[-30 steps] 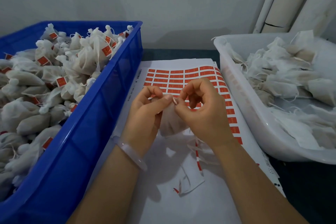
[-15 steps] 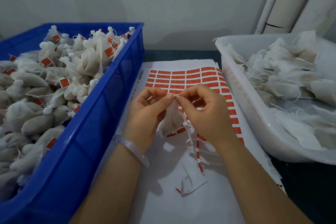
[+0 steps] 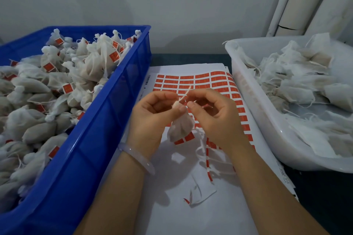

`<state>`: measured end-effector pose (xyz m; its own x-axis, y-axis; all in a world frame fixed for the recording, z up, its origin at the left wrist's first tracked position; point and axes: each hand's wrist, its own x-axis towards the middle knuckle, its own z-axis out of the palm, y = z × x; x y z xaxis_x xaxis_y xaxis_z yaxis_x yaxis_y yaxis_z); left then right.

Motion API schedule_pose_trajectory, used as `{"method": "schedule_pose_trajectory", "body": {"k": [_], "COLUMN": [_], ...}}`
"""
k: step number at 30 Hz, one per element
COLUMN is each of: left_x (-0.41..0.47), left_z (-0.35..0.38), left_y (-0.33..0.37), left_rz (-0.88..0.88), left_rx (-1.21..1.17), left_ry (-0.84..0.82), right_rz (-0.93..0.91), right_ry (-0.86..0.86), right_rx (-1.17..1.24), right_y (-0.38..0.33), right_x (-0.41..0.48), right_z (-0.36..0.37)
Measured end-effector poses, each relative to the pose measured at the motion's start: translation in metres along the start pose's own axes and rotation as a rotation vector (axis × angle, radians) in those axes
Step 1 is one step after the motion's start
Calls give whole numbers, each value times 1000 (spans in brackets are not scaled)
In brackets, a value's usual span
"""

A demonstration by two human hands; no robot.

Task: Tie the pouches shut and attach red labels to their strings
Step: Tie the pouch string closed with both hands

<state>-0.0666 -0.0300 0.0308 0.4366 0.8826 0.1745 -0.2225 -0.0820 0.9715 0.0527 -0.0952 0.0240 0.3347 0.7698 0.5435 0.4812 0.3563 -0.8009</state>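
Observation:
A small white filled pouch (image 3: pixel 180 127) hangs over the label sheet, its gathered neck pinched between thumb and fingers of my left hand (image 3: pixel 152 118). Its string (image 3: pixel 184 94) sticks up from the neck. My right hand (image 3: pixel 214 118) is beside the neck with curled fingers, thumb tip close to the string; whether it grips the string I cannot tell. The sheet of red labels (image 3: pixel 196 81) lies flat under both hands, with the lower rows peeled away.
A blue crate (image 3: pixel 107 120) on the left is heaped with tied, labelled pouches. A white tub (image 3: pixel 254 112) on the right holds untied pouches. Peeled backing strips (image 3: pixel 202 191) lie on the sheet near me. A wall and pipes stand behind.
The pouch has dropped lower below my left fingers and its neck is now bunched tight. The string end now points upward between my hands, and my right hand has loosened a little.

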Motion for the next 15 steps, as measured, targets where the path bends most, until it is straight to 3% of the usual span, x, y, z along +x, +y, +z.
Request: {"method": "schedule_pose_trajectory", "body": {"k": [8,15], "left_x": [-4,-3], "left_z": [2,-1], "left_y": [-1,0], "left_rz": [184,212], "left_rx": [172,224], "left_ry": [-117,-157], "right_rz": [-3,-21], "right_ry": [-108,-127], "right_rx": [82,8], "right_y": [0,0], "right_x": [2,5], "right_z": [-6,-10]}}
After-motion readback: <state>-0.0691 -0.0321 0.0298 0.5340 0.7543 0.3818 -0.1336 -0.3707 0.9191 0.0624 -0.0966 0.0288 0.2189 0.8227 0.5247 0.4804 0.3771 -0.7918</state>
